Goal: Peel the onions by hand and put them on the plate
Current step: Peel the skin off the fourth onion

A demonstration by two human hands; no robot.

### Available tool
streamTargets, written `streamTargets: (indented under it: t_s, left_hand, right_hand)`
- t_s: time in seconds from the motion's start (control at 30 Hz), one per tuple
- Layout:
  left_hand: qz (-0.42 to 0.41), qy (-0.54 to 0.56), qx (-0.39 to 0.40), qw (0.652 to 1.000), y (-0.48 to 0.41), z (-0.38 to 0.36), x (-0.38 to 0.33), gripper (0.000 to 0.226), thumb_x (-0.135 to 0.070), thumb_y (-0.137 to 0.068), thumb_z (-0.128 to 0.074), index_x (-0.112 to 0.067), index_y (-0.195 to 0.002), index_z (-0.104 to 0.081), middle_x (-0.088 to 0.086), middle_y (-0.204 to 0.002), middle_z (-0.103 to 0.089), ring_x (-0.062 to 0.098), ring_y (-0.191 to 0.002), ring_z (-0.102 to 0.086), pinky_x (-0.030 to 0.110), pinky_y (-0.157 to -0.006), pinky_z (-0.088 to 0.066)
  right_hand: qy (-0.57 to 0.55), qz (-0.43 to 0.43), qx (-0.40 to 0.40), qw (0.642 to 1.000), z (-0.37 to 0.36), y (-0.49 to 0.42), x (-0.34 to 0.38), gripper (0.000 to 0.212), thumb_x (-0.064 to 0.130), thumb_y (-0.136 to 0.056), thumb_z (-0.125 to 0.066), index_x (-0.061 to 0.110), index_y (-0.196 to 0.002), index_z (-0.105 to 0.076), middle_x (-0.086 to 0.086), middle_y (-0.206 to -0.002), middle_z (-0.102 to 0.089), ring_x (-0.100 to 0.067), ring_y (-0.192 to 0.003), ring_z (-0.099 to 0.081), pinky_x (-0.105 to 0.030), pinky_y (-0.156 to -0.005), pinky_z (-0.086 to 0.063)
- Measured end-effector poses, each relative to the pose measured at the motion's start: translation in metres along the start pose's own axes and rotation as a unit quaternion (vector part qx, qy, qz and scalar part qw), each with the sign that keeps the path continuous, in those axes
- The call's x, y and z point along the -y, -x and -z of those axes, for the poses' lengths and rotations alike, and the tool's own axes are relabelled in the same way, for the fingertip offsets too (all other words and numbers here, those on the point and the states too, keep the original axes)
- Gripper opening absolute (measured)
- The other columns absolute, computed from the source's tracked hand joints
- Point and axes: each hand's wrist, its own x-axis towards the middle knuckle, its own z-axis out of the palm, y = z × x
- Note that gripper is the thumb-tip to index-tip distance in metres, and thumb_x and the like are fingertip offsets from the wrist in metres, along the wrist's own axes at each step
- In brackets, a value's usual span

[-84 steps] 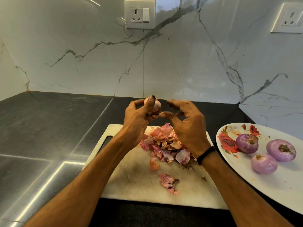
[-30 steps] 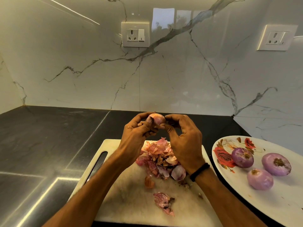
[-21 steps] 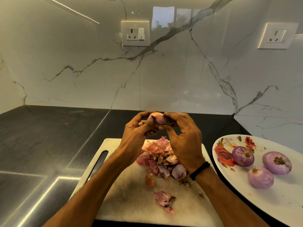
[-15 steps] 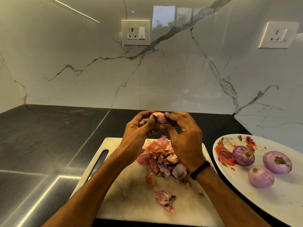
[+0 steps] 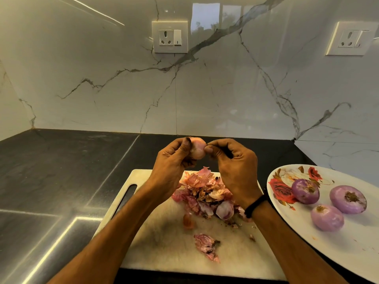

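In the head view, just above mid-frame, the left hand [image 5: 172, 160] curls round a small pale onion [image 5: 198, 149] held above the cutting board [image 5: 164, 242], the right hand [image 5: 235, 165] pinching the onion's right side, while three peeled onions [image 5: 305, 193] lie on the flowered plate [image 5: 338, 253] at lower right.

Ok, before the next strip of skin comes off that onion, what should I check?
1. Left hand grips onion: ok.
2. Right hand pinches at the onion's side: ok.
3. Onion fully peeled: not ok, pale papery skin shows.
4. Peel pile lies on the cutting board: ok.
5. Bare room on plate beside three peeled onions: ok.
6. Onion's far side: cannot tell.
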Motion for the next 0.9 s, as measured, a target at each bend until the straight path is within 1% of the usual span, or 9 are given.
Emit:
streamTargets:
  t_s: [0.13, 0.2, 0.3, 0.4, 0.53, 0.67, 0.77, 0.83, 0.9]
  left_hand:
    - [0.016, 0.018, -0.012, 1.0, 0.001, -0.004, -0.001, 0.044, -0.043, -0.087, -0.052, -0.012, -0.113, -0.067, 0.012, -0.103, -0.066, 0.016, -0.08, -0.061, 0.025, -0.071, -0.054]
    - [0.021, 0.021, -0.018, 0.999, 0.0, -0.005, -0.002, 0.045, -0.044, -0.086, -0.052, -0.011, -0.112, -0.068, 0.012, -0.099, -0.066, 0.016, -0.078, -0.06, 0.024, -0.069, -0.055]
    - [0.026, 0.024, -0.024, 0.999, 0.0, -0.005, -0.003, 0.046, -0.045, -0.085, -0.053, -0.01, -0.11, -0.069, 0.014, -0.099, -0.067, 0.019, -0.08, -0.06, 0.025, -0.069, -0.055]
    - [0.022, 0.024, -0.032, 0.999, 0.0, -0.004, -0.003, 0.046, -0.046, -0.086, -0.053, -0.009, -0.108, -0.069, 0.018, -0.098, -0.066, 0.022, -0.079, -0.06, 0.026, -0.068, -0.057]
    - [0.016, 0.019, -0.025, 0.999, 0.001, -0.003, -0.002, 0.048, -0.047, -0.089, -0.049, -0.01, -0.111, -0.07, 0.021, -0.107, -0.07, 0.027, -0.086, -0.064, 0.032, -0.074, -0.059]
    - [0.02, 0.031, -0.016, 0.999, 0.002, -0.004, -0.003, 0.048, -0.048, -0.09, -0.045, -0.012, -0.11, -0.069, 0.012, -0.096, -0.072, 0.025, -0.084, -0.061, 0.033, -0.076, -0.055]
    - [0.009, 0.029, -0.015, 0.999, 0.003, -0.005, -0.004, 0.043, -0.045, -0.09, -0.047, -0.013, -0.107, -0.071, 0.01, -0.09, -0.07, 0.021, -0.077, -0.059, 0.029, -0.071, -0.053]
    - [0.006, 0.017, -0.015, 1.0, 0.003, -0.006, -0.004, 0.042, -0.045, -0.09, -0.048, -0.014, -0.107, -0.071, 0.013, -0.095, -0.072, 0.026, -0.084, -0.064, 0.029, -0.073, -0.055]
    - [0.003, -0.003, -0.008, 1.0, 0.002, -0.005, -0.003, 0.044, -0.046, -0.09, -0.049, -0.013, -0.11, -0.07, 0.015, -0.106, -0.073, 0.031, -0.098, -0.069, 0.034, -0.079, -0.06]
  right_hand:
    - [-0.005, -0.028, -0.005, 1.0, -0.002, 0.0, -0.003, 0.016, 0.012, -0.093, -0.064, 0.014, -0.109, -0.07, 0.001, -0.1, -0.072, -0.013, -0.095, -0.07, -0.034, -0.081, -0.061]
    - [0.004, -0.018, 0.003, 1.0, -0.001, 0.001, -0.002, 0.024, 0.008, -0.094, -0.063, 0.013, -0.117, -0.066, -0.001, -0.107, -0.071, -0.013, -0.101, -0.068, -0.029, -0.086, -0.059]
    - [0.038, 0.018, 0.029, 0.999, -0.001, 0.002, 0.001, 0.036, 0.009, -0.091, -0.068, 0.013, -0.126, -0.061, -0.002, -0.113, -0.067, -0.009, -0.105, -0.064, -0.018, -0.091, -0.053]
    - [0.06, 0.048, 0.055, 0.996, -0.004, 0.002, 0.001, 0.04, 0.011, -0.086, -0.075, 0.011, -0.123, -0.059, -0.005, -0.115, -0.064, -0.012, -0.102, -0.064, -0.016, -0.09, -0.052]
    - [0.103, 0.093, 0.087, 0.986, -0.005, 0.004, -0.004, 0.042, 0.01, -0.082, -0.078, 0.01, -0.118, -0.057, -0.006, -0.113, -0.06, -0.014, -0.096, -0.063, -0.01, -0.087, -0.05]
    - [0.109, 0.095, 0.085, 0.986, -0.005, 0.004, -0.006, 0.038, 0.016, -0.085, -0.076, 0.009, -0.118, -0.058, -0.005, -0.112, -0.064, -0.011, -0.095, -0.062, -0.008, -0.087, -0.048]
    - [0.111, 0.097, 0.084, 0.985, -0.005, 0.004, -0.007, 0.041, 0.02, -0.085, -0.076, 0.008, -0.12, -0.057, -0.006, -0.113, -0.063, -0.01, -0.095, -0.061, -0.007, -0.087, -0.048]
    - [0.12, 0.106, 0.09, 0.983, -0.006, 0.005, -0.009, 0.046, 0.017, -0.083, -0.078, 0.009, -0.121, -0.055, -0.007, -0.115, -0.06, -0.011, -0.097, -0.06, -0.007, -0.087, -0.048]
    - [0.135, 0.12, 0.099, 0.979, -0.007, 0.005, -0.011, 0.049, 0.014, -0.081, -0.079, 0.015, -0.122, -0.053, -0.009, -0.117, -0.056, -0.013, -0.099, -0.06, -0.013, -0.088, -0.052]
